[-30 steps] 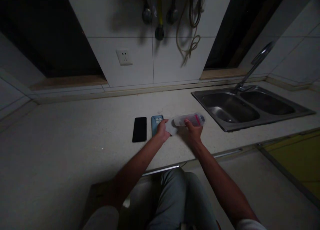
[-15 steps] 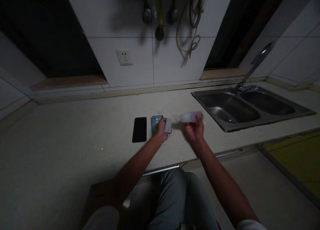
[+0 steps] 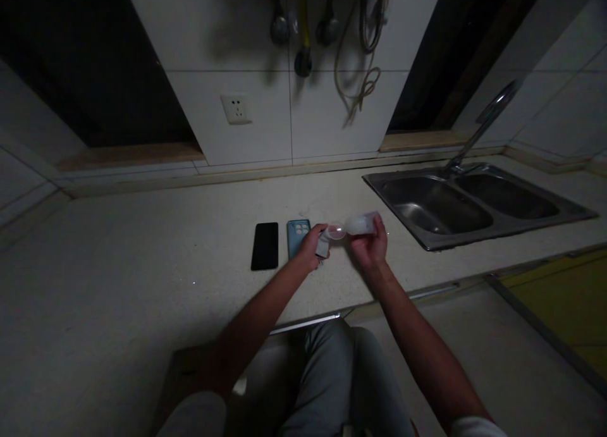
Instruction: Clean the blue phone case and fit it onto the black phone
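My right hand (image 3: pixel 368 246) is closed round a small clear plastic bottle (image 3: pixel 359 224), held on its side just above the pale countertop (image 3: pixel 142 260). Its clear cap end (image 3: pixel 336 233) points left toward my left hand (image 3: pixel 310 247). That hand pinches a small white folded cloth or pad (image 3: pixel 323 245) and its fingertips sit right at the cap. A teal phone case (image 3: pixel 297 236) lies on the counter directly left of my left hand. A black phone (image 3: pixel 265 245) lies face up left of the case.
A steel double sink (image 3: pixel 469 203) with a tap (image 3: pixel 484 124) is set into the counter at the right. A wall socket (image 3: pixel 236 108) and hanging hoses and cord (image 3: pixel 355 51) are on the tiled wall behind. My knees (image 3: pixel 327 380) are below the counter edge.
The bottle has been lifted off the counter and turned so its cap faces my left hand. My left hand has brought the white pad up against the cap. Phone and case have not moved.
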{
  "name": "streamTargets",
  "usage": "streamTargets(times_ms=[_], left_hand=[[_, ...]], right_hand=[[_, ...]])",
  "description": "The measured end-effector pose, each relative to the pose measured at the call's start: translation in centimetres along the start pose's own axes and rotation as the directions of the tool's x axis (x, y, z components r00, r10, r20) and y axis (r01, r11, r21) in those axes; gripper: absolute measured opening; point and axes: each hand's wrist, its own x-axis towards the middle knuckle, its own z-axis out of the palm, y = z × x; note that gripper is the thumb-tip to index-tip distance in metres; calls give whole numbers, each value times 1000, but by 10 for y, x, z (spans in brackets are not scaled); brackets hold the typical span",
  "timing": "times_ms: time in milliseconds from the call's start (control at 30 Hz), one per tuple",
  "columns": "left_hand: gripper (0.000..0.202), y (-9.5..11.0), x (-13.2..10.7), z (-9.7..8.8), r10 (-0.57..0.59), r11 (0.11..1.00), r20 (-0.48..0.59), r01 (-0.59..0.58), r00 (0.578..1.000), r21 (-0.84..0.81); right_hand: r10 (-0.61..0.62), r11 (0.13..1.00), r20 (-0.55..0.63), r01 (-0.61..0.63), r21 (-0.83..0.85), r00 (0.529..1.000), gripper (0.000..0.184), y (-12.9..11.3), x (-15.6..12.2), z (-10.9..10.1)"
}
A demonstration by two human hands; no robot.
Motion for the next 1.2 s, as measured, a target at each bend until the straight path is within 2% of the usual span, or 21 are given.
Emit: streamTargets(times_ms=[100,200,333,433,567,700,867,1000,1133,1200], left_hand=[[26,0,0,-1,-40,999,43,39,998,32],[25,-1,2,-2,-7,997,2,7,1000,80],[27,-4,5,-2,21,992,-19,-19,1000,126],[28,-6,7,-3,39,991,-38,-34,999,129],[31,-7,7,-5,44,990,-29,-40,999,133],[33,-11,6,-5,124,973,-15,-119,992,199],[35,-17,4,-4,224,946,27,-225,974,232],[34,-15,1,-4,206,955,26,-207,978,213],[32,-11,-2,-3,177,966,21,-178,984,190],[30,-9,-2,-1,166,972,30,-169,986,165]], right_hand=[[-64,994,4,64,-89,998,29,3,0,-1],[-178,949,15,175,-263,984,30,8,1,-4],[-338,787,34,303,-537,940,33,13,-8,-5],[-350,658,158,363,-660,923,32,15,-18,-4],[-287,587,282,400,-704,916,29,16,-24,-2],[-297,522,326,439,-731,897,27,14,-24,-3],[-280,432,424,508,-745,861,36,7,-25,-6],[-286,364,536,607,-706,794,38,3,-28,-7],[-310,377,545,627,-682,779,35,4,-31,-8],[-340,349,550,646,-679,763,35,5,-31,-9]])
